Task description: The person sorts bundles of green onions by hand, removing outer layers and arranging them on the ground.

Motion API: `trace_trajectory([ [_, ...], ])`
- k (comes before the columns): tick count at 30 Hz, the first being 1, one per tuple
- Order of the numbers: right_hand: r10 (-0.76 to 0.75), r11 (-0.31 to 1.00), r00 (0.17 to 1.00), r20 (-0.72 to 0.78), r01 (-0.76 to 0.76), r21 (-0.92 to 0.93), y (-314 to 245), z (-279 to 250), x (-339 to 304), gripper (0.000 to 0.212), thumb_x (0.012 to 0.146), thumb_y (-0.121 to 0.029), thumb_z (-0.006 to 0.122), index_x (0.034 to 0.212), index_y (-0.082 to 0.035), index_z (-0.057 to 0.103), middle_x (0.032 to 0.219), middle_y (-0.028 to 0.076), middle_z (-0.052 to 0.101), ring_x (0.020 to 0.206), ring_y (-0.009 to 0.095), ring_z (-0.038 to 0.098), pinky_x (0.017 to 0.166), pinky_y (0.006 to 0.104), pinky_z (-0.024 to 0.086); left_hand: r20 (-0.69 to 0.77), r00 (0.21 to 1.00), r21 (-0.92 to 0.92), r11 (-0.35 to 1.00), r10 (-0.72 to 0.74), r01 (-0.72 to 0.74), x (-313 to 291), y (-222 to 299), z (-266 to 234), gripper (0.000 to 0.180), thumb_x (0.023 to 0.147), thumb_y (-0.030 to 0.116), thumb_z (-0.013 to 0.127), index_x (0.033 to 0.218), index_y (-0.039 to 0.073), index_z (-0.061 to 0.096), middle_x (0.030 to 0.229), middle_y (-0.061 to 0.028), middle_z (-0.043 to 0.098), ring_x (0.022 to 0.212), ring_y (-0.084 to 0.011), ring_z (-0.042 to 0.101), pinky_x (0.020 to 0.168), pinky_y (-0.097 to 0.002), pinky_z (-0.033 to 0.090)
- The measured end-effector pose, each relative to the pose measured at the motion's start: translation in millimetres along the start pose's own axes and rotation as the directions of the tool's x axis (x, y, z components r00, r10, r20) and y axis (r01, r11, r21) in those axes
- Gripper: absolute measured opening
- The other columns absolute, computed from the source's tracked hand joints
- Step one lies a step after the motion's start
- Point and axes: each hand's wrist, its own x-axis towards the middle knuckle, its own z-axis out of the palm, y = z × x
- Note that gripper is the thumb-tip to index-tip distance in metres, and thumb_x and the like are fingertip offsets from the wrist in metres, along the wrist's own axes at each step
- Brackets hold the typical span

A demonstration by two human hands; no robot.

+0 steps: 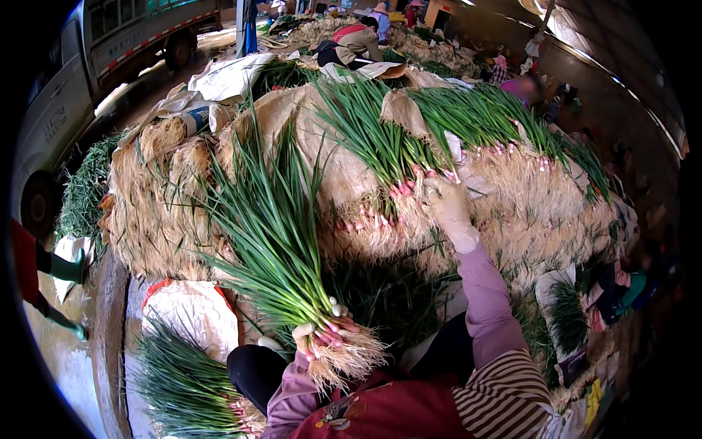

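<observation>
My left hand (303,338), in a pale glove, is closed round a thick bunch of spring onions (281,249) just above its pink bulbs. The long green leaves fan up and away to the left, and the pale roots hang over my lap. My right hand (447,203), also gloved, reaches forward to the heap with its fingers closed at the bulb end of more spring onions (380,139). Those lie on the heap with their leaves pointing away from me. Part of what my right fingers grip is hidden by the hand.
A big heap of stacked onions shows its root ends (541,197), partly covered by beige sacking (336,157). Another bunch (183,377) lies at my lower left beside a white sack (194,318). Other people sit or bend around the heap. A truck (73,88) stands far left.
</observation>
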Motion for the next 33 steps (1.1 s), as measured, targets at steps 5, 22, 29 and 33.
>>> trace_trajectory([
  [5, 0.032, 0.952, 0.991, 0.132, 0.01, -0.305, -25.7, 33.6, 41.3, 0.024, 0.081, -0.026, 0.06, 0.083, -0.002, 0.063, 0.081, 0.017, 0.063, 0.075, 0.031, 0.062, 0.067, 0.0411, 0.048, -0.243, 0.968, 0.022, 0.997, -0.068, 0.075, -1.1, -2.6, 16.2, 0.075, 0.076, 0.031, 0.056, 0.13, -0.01, 0.025, 0.119, -0.0211, 0.049, 0.114, -0.0357, 0.042, 0.099, -0.0472, 0.03],
  [22, -0.44, 0.886, 0.784, 0.438, 0.46, 0.066, -121.1, 53.3, -121.2, 0.02, 0.081, -0.02, 0.056, 0.064, -0.009, 0.053, 0.061, 0.008, 0.055, 0.062, 0.026, 0.056, 0.058, 0.039, 0.041, -0.302, 0.807, -0.298, 0.854, -0.508, 0.426, -14.4, 11.3, -4.8, 0.056, 0.084, 0.022, 0.05, 0.115, -0.021, 0.036, 0.103, -0.0436, 0.05, 0.059, -0.0175, 0.066, 0.033, -0.0158, 0.043],
  [29, 0.282, 0.217, 0.742, 0.608, -0.666, 0.713, -130.3, 81.6, -162.5, 0.022, 0.09, -0.017, 0.052, 0.074, -0.003, 0.058, 0.062, 0.001, 0.054, 0.048, 0.011, 0.045, 0.045, 0.0247, 0.034, -0.025, 0.975, 0.134, 0.966, -0.219, 0.221, -20.0, -6.8, -31.1, 0.057, 0.083, 0.041, 0.036, 0.103, -0.009, 0.057, 0.098, -0.027, 0.061, 0.099, -0.0439, 0.053, 0.082, -0.0441, 0.04],
  [33, 0.308, 0.146, 0.646, 0.698, -0.757, 0.637, -112.2, 82.1, -142.8, 0.03, 0.092, -0.027, 0.052, 0.075, -0.004, 0.06, 0.066, 0.001, 0.057, 0.054, 0.006, 0.044, 0.051, 0.0199, 0.035, 0.102, 0.984, 0.149, 0.98, -0.145, 0.129, -13.3, -8.4, -22.1, 0.058, 0.082, 0.047, 0.04, 0.107, -0.002, 0.06, 0.105, -0.0174, 0.062, 0.111, -0.0473, 0.047, 0.097, -0.0549, 0.031],
])
